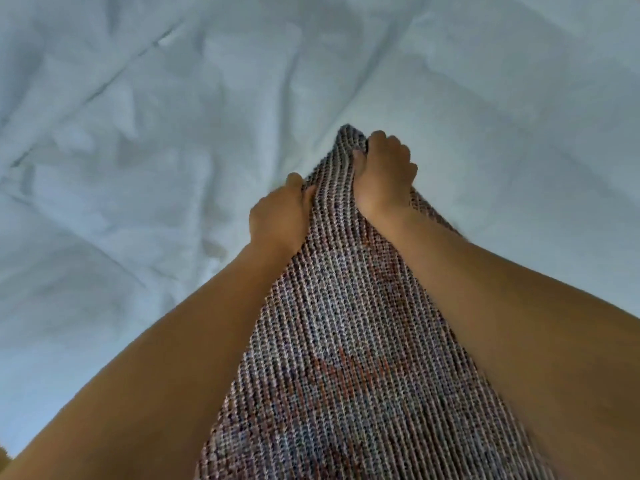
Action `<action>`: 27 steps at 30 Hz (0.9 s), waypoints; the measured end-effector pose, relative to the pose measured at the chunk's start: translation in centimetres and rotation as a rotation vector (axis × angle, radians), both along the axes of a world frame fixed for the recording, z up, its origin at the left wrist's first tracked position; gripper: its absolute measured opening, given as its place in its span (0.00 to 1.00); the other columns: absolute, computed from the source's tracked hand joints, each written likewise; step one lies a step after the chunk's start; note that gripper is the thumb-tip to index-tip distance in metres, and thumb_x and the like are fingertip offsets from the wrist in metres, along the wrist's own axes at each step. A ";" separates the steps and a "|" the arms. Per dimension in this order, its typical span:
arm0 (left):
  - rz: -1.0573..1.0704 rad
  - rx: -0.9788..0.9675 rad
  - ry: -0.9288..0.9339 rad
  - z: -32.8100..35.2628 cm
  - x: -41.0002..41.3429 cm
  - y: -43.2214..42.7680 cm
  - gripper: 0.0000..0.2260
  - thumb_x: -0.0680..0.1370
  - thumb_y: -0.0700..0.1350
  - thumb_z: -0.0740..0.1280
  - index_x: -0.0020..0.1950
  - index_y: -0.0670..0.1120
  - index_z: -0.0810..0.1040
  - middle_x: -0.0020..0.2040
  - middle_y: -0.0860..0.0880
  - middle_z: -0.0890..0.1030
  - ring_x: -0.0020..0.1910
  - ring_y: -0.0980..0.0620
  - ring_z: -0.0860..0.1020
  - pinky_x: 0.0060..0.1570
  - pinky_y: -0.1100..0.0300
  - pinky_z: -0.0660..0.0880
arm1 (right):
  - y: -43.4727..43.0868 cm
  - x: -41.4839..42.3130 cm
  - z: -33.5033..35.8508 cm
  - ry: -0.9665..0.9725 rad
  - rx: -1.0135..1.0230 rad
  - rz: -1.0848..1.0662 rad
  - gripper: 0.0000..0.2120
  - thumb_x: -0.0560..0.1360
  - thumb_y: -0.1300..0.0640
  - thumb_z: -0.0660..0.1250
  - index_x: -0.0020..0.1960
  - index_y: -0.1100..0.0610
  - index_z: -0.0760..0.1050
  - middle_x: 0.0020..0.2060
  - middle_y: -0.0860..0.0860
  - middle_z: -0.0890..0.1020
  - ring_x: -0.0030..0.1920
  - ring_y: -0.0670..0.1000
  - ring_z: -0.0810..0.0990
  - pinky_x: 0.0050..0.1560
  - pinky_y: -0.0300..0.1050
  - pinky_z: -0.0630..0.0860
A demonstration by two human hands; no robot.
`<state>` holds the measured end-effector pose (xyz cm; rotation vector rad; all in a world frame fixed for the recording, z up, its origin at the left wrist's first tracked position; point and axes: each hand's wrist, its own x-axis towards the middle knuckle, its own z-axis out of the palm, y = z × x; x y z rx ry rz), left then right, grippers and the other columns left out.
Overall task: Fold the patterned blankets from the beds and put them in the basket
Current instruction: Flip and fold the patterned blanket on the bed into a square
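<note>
A woven patterned blanket (346, 341), grey with reddish patches, stretches from the bottom of the view up between my two forearms over the bed. My left hand (280, 209) grips its left edge with curled fingers. My right hand (386, 171) grips the blanket's far end a little higher and further away, fingers curled round the cloth near its tip. Both arms reach forward over the bed. No basket is in view.
A wrinkled white bed sheet (156, 133) fills the whole background on all sides of the blanket.
</note>
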<state>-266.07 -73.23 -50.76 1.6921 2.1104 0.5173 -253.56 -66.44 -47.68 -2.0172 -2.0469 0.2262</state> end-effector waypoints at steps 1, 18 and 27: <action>0.014 -0.031 0.030 -0.5 -0.3 0.7 0.13 0.81 0.54 0.52 0.45 0.46 0.64 0.33 0.49 0.71 0.32 0.48 0.68 0.34 0.56 0.61 | 0.5 -0.6 -0.5 -0.009 0.022 0.014 0.14 0.79 0.51 0.56 0.56 0.61 0.70 0.51 0.59 0.76 0.53 0.60 0.72 0.48 0.53 0.66; -0.648 -0.032 0.246 3.4 11.0 -6.5 0.22 0.80 0.46 0.54 0.74 0.44 0.57 0.75 0.47 0.59 0.75 0.47 0.51 0.71 0.49 0.47 | -15.6 10.3 -3.6 -0.254 -0.259 0.157 0.30 0.79 0.46 0.48 0.75 0.56 0.39 0.76 0.54 0.44 0.75 0.54 0.41 0.69 0.53 0.30; -0.816 -0.283 0.308 1.4 26.1 -17.9 0.28 0.81 0.56 0.46 0.76 0.46 0.43 0.77 0.47 0.43 0.75 0.48 0.41 0.71 0.48 0.41 | -31.6 29.7 -3.2 -0.230 -0.391 -0.176 0.30 0.79 0.42 0.44 0.75 0.55 0.39 0.76 0.55 0.44 0.75 0.54 0.41 0.70 0.50 0.32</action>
